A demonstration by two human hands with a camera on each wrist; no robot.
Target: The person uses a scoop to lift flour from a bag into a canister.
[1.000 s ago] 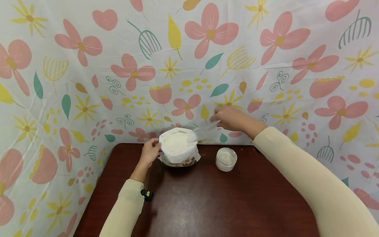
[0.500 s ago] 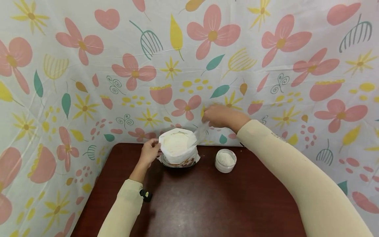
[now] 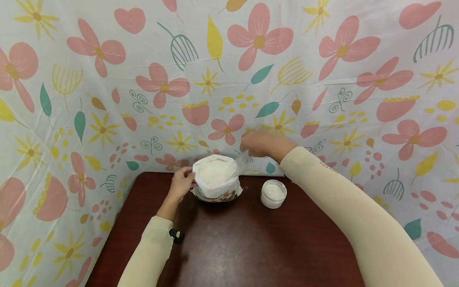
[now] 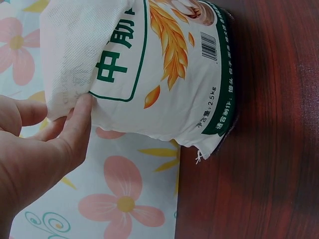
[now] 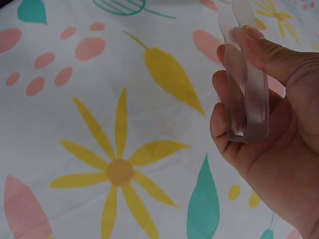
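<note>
A white flour bag, its rim folded outward, stands at the back of the table with white flour inside. At the bag's left side, my left hand pinches the rim between thumb and fingers. The left wrist view gives the bag's printed side with a wheat ear and a barcode. Above and right of the bag, my right hand grips a clear plastic scoop by its handle. The scoop's lower end reaches into the bag's opening at the right, blurred in the head view.
A round clear tub with white powder stands on the dark wooden table, right of the bag. Directly behind the table hangs a flower-patterned cloth. A small black device sits on the left sleeve.
My right hand has moved left and slightly down toward the bag, and the scoop's handle has come with it. The left hand keeps its hold on the rim.
</note>
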